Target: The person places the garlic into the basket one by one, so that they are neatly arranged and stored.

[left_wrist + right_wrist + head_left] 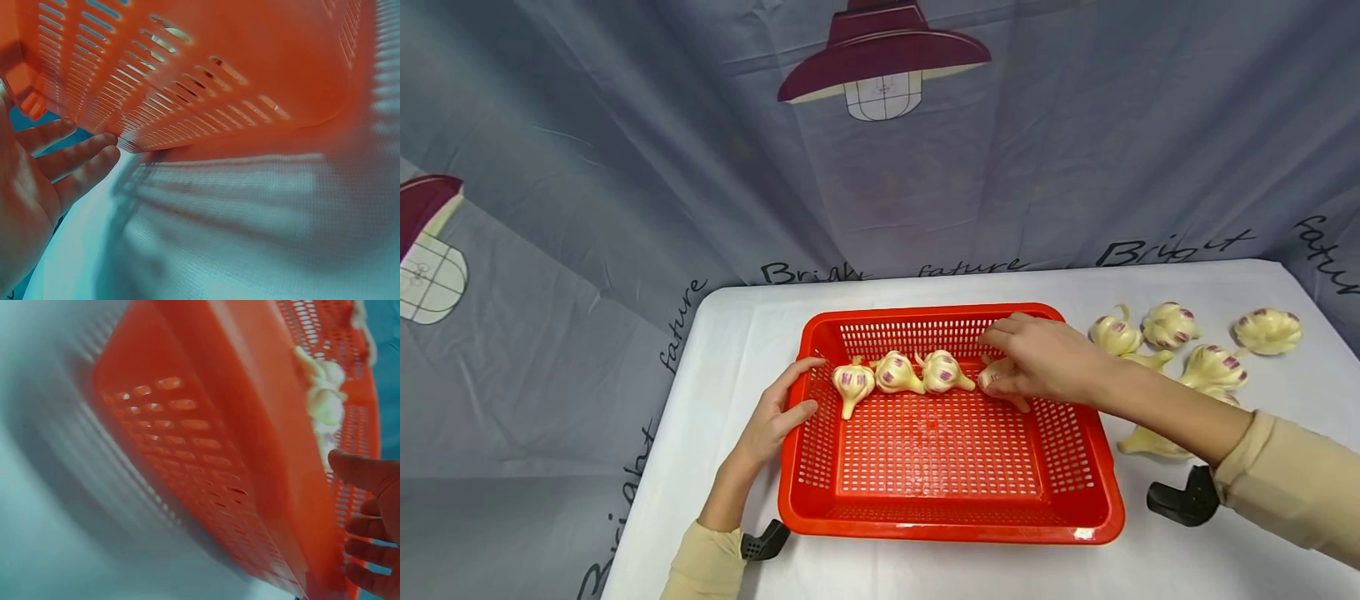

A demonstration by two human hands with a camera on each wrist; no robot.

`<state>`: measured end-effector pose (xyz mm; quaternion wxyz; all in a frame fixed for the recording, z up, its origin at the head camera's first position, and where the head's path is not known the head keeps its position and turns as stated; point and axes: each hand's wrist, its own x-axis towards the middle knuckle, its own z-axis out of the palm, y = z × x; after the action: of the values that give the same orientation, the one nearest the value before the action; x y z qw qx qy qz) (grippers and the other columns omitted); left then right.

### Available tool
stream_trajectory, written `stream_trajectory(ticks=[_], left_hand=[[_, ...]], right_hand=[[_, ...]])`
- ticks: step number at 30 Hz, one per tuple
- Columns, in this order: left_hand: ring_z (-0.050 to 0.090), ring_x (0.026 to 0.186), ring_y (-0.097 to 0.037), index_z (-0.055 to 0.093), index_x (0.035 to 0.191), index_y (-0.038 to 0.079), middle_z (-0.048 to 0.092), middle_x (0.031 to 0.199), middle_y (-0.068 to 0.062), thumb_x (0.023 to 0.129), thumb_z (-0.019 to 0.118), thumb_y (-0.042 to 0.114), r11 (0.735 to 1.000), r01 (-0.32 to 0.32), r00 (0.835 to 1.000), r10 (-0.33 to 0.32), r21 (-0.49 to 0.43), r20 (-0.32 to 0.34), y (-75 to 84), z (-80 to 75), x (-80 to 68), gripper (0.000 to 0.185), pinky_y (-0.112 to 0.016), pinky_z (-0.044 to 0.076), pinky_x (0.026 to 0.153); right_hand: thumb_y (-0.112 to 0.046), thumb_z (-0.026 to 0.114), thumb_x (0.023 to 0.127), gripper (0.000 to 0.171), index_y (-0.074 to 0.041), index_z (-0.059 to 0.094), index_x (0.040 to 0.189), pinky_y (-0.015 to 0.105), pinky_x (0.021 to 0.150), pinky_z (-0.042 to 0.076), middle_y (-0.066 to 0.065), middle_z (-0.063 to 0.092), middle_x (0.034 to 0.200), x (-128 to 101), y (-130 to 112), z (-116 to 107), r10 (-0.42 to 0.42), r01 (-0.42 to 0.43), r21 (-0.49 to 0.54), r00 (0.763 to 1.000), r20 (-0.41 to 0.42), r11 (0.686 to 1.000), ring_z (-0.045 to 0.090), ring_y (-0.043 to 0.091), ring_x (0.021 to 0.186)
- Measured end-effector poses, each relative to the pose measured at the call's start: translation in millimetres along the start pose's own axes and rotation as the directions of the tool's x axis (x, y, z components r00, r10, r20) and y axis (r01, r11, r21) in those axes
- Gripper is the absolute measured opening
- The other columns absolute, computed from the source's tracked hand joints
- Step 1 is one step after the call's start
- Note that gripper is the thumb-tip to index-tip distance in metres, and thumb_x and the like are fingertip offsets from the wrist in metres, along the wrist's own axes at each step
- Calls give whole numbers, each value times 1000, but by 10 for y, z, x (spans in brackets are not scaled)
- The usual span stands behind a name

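Note:
A red plastic basket stands on the white table. Three garlic bulbs lie in a row along its far side. Another garlic bulb is at the row's right end, partly hidden by my right hand. In the right wrist view, the thumb of that hand is close to the pale bulbs and the fingers are spread apart. My left hand rests at the basket's left rim, thumb reaching over it. The left wrist view shows its fingers extended along the outer wall.
Several more garlic bulbs lie on the table to the right of the basket, some partly under my right forearm. A grey printed curtain hangs behind the table. Black wrist devices are near both sleeves.

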<state>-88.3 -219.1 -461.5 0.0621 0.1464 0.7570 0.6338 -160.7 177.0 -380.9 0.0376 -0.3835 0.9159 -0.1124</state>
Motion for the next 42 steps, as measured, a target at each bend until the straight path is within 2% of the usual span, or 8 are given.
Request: stream_trajectory(ticks=[8,16,20,24,26,30,37,42], left_hand=[[59,108,-50,45,148,13,46,142,-25,93,52,5,1000,8,1000,-8,2,-4,8,2,-4,55,-42,61,74],[58,111,-48,46,147,15,46,143,-23,93,53,6,1000,12,1000,-12,12,-11,15,-1,-2,56,-42,61,76],[59,110,-48,46,147,14,46,143,-23,94,52,5,1000,7,1000,-7,10,-8,16,-9,4,55,-42,61,76],[59,109,-46,46,147,13,47,143,-23,94,53,6,1000,0,1000,0,20,-10,19,-24,6,54,-41,61,76],[59,109,-45,46,147,13,47,142,-23,94,53,6,1000,-3,1000,3,23,-12,21,-35,4,54,-41,61,77],[59,110,-47,46,147,13,47,142,-23,94,53,5,1000,-9,1000,9,17,-9,30,-48,2,54,-41,61,76],[59,108,-48,45,147,12,46,143,-24,95,53,7,1000,-7,1000,7,11,-3,27,-24,10,53,-41,61,75],[60,108,-48,46,147,13,46,143,-24,95,53,7,1000,6,1000,-6,13,-7,26,-3,2,54,-42,61,74]], right_hand=[[-29,82,85,51,1,68,124,52,92,55,14,68,121,-221,69,-185,75,-70,163,997,-22,984,64,31,111],[-24,78,90,41,-5,67,125,52,83,58,9,70,118,-571,208,-282,176,-125,309,974,-141,943,66,29,104],[-21,80,87,41,-10,69,125,37,79,60,6,69,120,-799,279,-260,263,-178,372,946,-190,911,66,28,105],[-18,82,85,42,-15,70,125,11,78,50,4,68,121,-1013,346,-216,320,-207,417,921,-222,885,63,7,105],[-18,82,85,42,-16,69,125,5,79,44,3,68,120,-1111,377,-186,352,-225,441,907,-231,869,58,-5,105],[-18,83,85,42,-16,69,125,0,80,40,-3,66,118,-1282,416,-117,450,-294,489,861,-238,821,51,-16,104],[-19,79,89,43,-11,66,129,-2,80,38,4,62,124,-1559,518,-5,561,-383,527,796,-229,758,46,-17,106],[-15,78,90,44,-6,63,129,-3,79,38,-14,58,119,-1745,599,98,599,-397,545,756,-262,739,47,-17,103]])
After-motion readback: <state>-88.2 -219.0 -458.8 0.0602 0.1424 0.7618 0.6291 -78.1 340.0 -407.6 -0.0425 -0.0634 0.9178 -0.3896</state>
